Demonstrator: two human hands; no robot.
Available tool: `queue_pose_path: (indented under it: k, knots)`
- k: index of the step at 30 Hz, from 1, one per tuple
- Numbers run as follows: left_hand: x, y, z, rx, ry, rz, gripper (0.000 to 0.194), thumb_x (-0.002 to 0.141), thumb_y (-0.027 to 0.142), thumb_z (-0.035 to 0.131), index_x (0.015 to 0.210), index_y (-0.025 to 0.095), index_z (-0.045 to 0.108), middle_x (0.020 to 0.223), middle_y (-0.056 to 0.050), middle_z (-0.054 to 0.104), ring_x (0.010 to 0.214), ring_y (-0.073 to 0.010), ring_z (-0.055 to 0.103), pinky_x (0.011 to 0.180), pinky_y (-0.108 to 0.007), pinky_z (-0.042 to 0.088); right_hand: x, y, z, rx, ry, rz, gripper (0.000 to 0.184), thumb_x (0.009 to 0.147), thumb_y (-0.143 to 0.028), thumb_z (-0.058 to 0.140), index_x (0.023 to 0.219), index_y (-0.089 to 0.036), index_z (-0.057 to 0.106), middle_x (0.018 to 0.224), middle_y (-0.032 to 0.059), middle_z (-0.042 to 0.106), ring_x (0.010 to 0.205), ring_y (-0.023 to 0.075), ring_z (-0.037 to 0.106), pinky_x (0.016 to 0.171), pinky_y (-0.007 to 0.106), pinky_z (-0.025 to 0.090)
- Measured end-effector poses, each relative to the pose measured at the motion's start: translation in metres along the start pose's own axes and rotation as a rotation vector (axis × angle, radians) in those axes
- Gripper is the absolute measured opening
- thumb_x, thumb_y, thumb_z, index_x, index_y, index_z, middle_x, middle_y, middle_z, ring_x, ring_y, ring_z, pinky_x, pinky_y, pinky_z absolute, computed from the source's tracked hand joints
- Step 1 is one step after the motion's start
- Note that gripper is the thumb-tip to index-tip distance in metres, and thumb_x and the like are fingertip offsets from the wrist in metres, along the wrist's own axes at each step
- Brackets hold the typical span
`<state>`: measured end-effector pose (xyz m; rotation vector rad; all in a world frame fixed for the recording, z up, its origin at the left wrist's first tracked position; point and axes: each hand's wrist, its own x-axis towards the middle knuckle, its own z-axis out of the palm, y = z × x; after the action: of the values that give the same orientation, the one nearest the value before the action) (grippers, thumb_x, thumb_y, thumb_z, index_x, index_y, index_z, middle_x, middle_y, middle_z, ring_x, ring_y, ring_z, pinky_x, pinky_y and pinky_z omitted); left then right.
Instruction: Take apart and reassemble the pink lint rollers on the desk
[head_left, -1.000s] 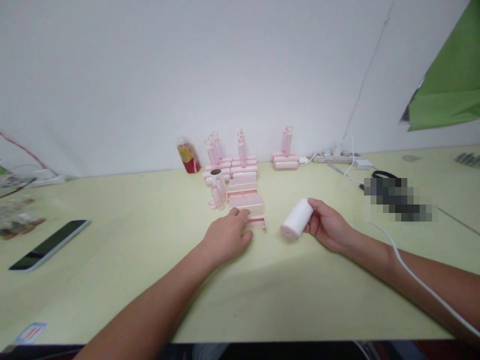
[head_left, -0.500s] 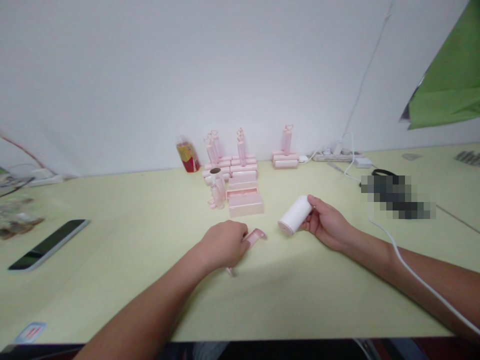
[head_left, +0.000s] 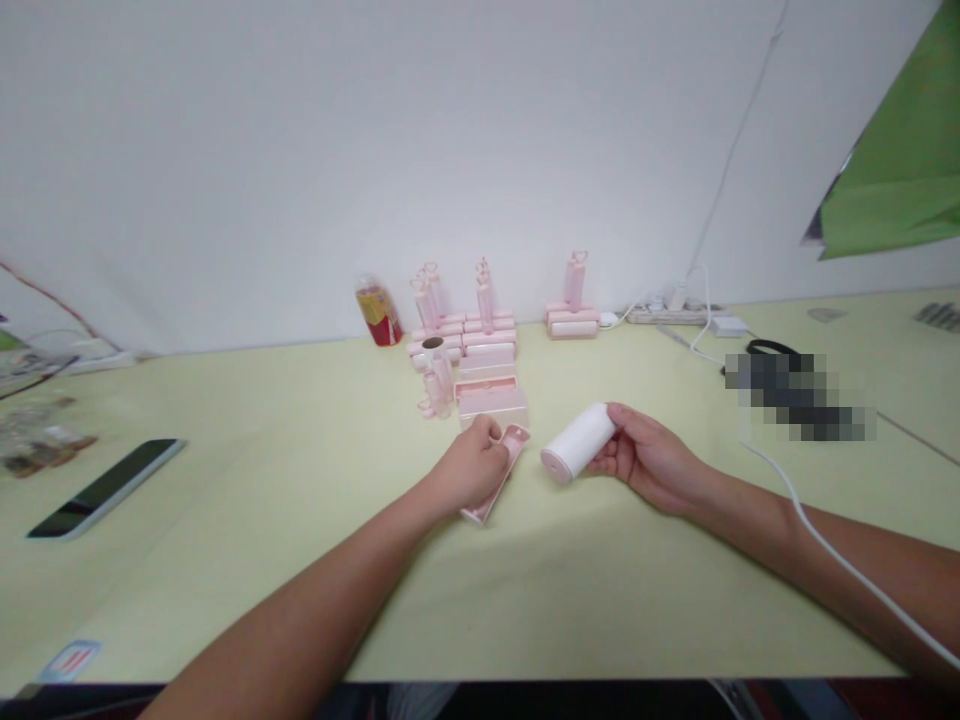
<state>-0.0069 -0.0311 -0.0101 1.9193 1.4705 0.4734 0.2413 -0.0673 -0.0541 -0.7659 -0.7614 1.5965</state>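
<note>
My left hand (head_left: pixel 470 465) is closed around a pink plastic lint roller cover (head_left: pixel 504 474), a shallow piece held slanted above the table with its hollow side showing. In my right hand (head_left: pixel 643 455) is a white lint roller refill (head_left: pixel 581 442), gripped at its far right end. Its pink end cap faces down and to the left. The roll and the cover are apart, with a small gap between them. Just beyond my left hand lies an open pink case (head_left: pixel 491 404) on the table.
Pink lint rollers with upright handles (head_left: pixel 486 298) stand in rows near the wall, with another group (head_left: pixel 574 300) to their right. A bottle with a red and yellow label (head_left: pixel 381 315) leans nearby. A phone (head_left: pixel 109 490) lies left; a white cable (head_left: pixel 825 545) crosses my right forearm.
My left hand has turned the pink cover so more of its hollow side shows, and moved it slightly away from me. My right hand has brought the white roll a little left and lower.
</note>
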Motion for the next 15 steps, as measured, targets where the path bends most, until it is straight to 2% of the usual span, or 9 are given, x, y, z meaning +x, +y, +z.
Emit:
queue_pose_path:
  k: [3, 6, 9, 12, 15]
  knots:
    - [0.001, 0.005, 0.003, -0.247, -0.073, -0.09, 0.027, 0.077, 0.018, 0.049, 0.105, 0.019, 0.051, 0.07, -0.001, 0.066, 0.055, -0.0148, 0.055, 0.047, -0.022, 0.035, -0.005, 0.0, 0.005, -0.033, -0.042, 0.011, 0.018, 0.092, -0.033, 0.061, 0.099, -0.019, 0.055, 0.081, 0.0023, 0.065, 0.067, 0.014, 0.064, 0.07, 0.038, 0.062]
    - [0.0, 0.01, 0.006, -0.407, -0.039, -0.146, 0.028, 0.072, 0.013, 0.048, 0.099, 0.019, 0.05, 0.062, 0.001, 0.059, 0.048, -0.0128, 0.052, 0.045, -0.021, 0.037, -0.01, 0.0, 0.01, -0.064, -0.082, 0.034, 0.02, 0.091, -0.031, 0.062, 0.104, -0.019, 0.054, 0.085, 0.0027, 0.066, 0.07, 0.0138, 0.066, 0.072, 0.037, 0.061]
    - [-0.003, 0.013, 0.008, -0.572, -0.034, -0.191, 0.028, 0.069, 0.014, 0.049, 0.096, 0.021, 0.044, 0.065, 0.004, 0.052, 0.049, -0.014, 0.056, 0.045, -0.024, 0.045, -0.013, 0.002, 0.012, -0.095, -0.115, 0.062, 0.023, 0.091, -0.031, 0.063, 0.107, -0.019, 0.052, 0.085, 0.0035, 0.067, 0.072, 0.0149, 0.069, 0.073, 0.037, 0.061]
    - [-0.007, 0.015, 0.01, -0.58, -0.05, -0.19, 0.031, 0.07, 0.019, 0.051, 0.1, 0.024, 0.042, 0.067, 0.005, 0.048, 0.045, -0.0147, 0.054, 0.037, -0.024, 0.043, -0.014, 0.004, 0.012, -0.117, -0.147, 0.077, 0.026, 0.09, -0.031, 0.064, 0.108, -0.02, 0.05, 0.086, 0.0043, 0.069, 0.074, 0.0163, 0.07, 0.075, 0.038, 0.06]
    - [-0.009, 0.018, 0.013, -0.557, -0.011, -0.135, 0.02, 0.079, 0.031, 0.049, 0.096, 0.023, 0.044, 0.067, 0.004, 0.047, 0.042, -0.0127, 0.048, 0.033, -0.022, 0.036, -0.015, 0.004, 0.012, -0.128, -0.17, 0.089, 0.028, 0.09, -0.033, 0.065, 0.109, -0.02, 0.049, 0.089, 0.0059, 0.069, 0.076, 0.0171, 0.071, 0.075, 0.037, 0.06]
